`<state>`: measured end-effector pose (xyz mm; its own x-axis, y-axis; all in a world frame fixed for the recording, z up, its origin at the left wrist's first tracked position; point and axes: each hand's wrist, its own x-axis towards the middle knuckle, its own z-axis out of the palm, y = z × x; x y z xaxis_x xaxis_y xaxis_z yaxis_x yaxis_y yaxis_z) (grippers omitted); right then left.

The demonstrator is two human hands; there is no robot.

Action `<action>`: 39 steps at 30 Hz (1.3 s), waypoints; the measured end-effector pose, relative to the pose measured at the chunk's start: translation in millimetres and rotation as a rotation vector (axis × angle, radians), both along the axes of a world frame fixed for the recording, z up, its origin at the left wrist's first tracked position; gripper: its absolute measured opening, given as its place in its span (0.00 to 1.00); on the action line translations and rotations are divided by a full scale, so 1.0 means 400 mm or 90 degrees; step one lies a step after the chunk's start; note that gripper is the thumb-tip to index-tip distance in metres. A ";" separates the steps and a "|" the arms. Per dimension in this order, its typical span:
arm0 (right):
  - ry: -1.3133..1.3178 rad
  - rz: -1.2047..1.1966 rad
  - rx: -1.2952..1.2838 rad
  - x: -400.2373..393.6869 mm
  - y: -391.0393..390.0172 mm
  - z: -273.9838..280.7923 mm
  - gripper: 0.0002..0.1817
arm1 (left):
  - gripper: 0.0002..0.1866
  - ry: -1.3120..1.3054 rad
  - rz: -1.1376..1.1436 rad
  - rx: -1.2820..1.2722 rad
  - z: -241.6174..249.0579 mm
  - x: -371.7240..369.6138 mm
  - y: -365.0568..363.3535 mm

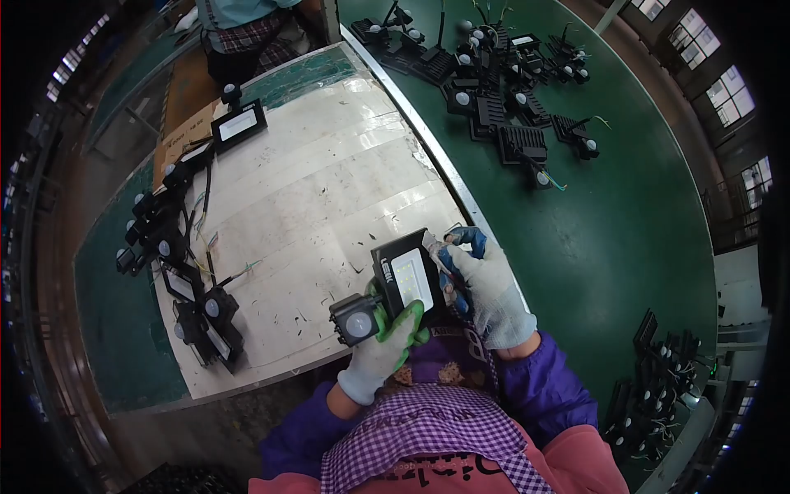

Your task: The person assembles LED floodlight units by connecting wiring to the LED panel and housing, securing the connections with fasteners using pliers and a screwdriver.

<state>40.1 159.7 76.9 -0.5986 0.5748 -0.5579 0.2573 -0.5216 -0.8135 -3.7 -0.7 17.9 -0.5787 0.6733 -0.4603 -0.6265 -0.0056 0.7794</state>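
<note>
A black LED floodlight [411,278] with a white-framed panel is held tilted above the near edge of the white board. Joined to its side is a black motion sensor [356,319] with a round white dome. My left hand [387,344], in a white glove with green fingers, grips the lamp by its lower edge beside the sensor. At the lamp's upper right corner is my right hand [477,276], in a white and blue glove. Its fingers are closed around a small pale piece [431,245] touching the lamp's edge; what it is I cannot make out.
Finished-looking floodlights [212,317] with sensors and loose wires line the board's left side. One floodlight [239,125] lies at the far left corner. On the green table [592,239], more lamps [490,111] are heaped at the back and others [658,387] lie near right. A person [255,37] stands beyond.
</note>
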 end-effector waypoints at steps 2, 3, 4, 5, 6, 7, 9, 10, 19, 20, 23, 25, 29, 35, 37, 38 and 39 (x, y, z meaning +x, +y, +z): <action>-0.003 0.049 0.022 0.002 0.017 -0.008 0.12 | 0.17 0.076 -0.025 -0.017 -0.010 -0.009 -0.009; -0.009 0.100 0.046 0.008 0.042 -0.013 0.13 | 0.17 0.112 -0.035 -0.026 -0.015 -0.015 -0.020; -0.018 0.151 0.069 0.012 0.064 -0.021 0.15 | 0.17 0.142 -0.079 -0.040 -0.011 -0.033 -0.042; -0.037 0.186 0.066 0.011 0.079 -0.034 0.14 | 0.17 0.173 -0.122 -0.052 -0.007 -0.050 -0.064; -0.055 0.220 0.063 0.008 0.092 -0.050 0.13 | 0.16 0.182 -0.166 -0.052 0.012 -0.076 -0.074; -0.070 0.256 0.061 0.004 0.104 -0.067 0.12 | 0.15 0.160 -0.202 -0.054 0.029 -0.097 -0.072; -0.060 0.311 0.040 -0.002 0.114 -0.097 0.11 | 0.16 0.083 -0.268 -0.065 0.059 -0.136 -0.064; -0.063 0.329 0.048 -0.008 0.114 -0.106 0.11 | 0.17 0.027 -0.295 -0.072 0.065 -0.145 -0.061; -0.079 0.364 0.017 -0.026 0.074 -0.078 0.08 | 0.18 -0.141 -0.265 -0.080 0.046 -0.107 -0.053; -0.095 0.356 0.017 -0.011 0.076 -0.072 0.08 | 0.19 -0.121 -0.265 -0.100 0.064 -0.103 -0.048; -0.121 0.314 -0.013 0.015 0.090 -0.080 0.08 | 0.20 -0.106 -0.277 -0.103 0.064 -0.106 -0.044; -0.144 0.305 -0.025 0.014 0.103 -0.075 0.09 | 0.20 -0.113 -0.289 -0.098 0.064 -0.114 -0.041; -0.112 0.332 -0.012 -0.011 0.101 -0.095 0.08 | 0.20 -0.113 -0.309 -0.093 0.062 -0.123 -0.044; -0.195 0.398 0.060 -0.092 0.061 -0.045 0.06 | 0.21 -0.118 -0.320 -0.141 0.050 -0.116 -0.042; -0.185 0.386 0.063 -0.092 0.055 -0.052 0.06 | 0.20 -0.092 -0.313 -0.155 0.057 -0.107 -0.040; -0.165 0.379 0.056 -0.087 0.052 -0.057 0.06 | 0.20 -0.071 -0.299 -0.153 0.063 -0.099 -0.040; -0.146 0.375 0.050 -0.085 0.051 -0.059 0.06 | 0.20 -0.050 -0.283 -0.150 0.067 -0.094 -0.041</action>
<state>6.3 180.1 53.5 -0.6975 0.2297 -0.6788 0.6547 -0.1808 -0.7339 -41.1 -17.0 44.8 -0.2175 0.7188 -0.6603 -0.5848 0.4456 0.6778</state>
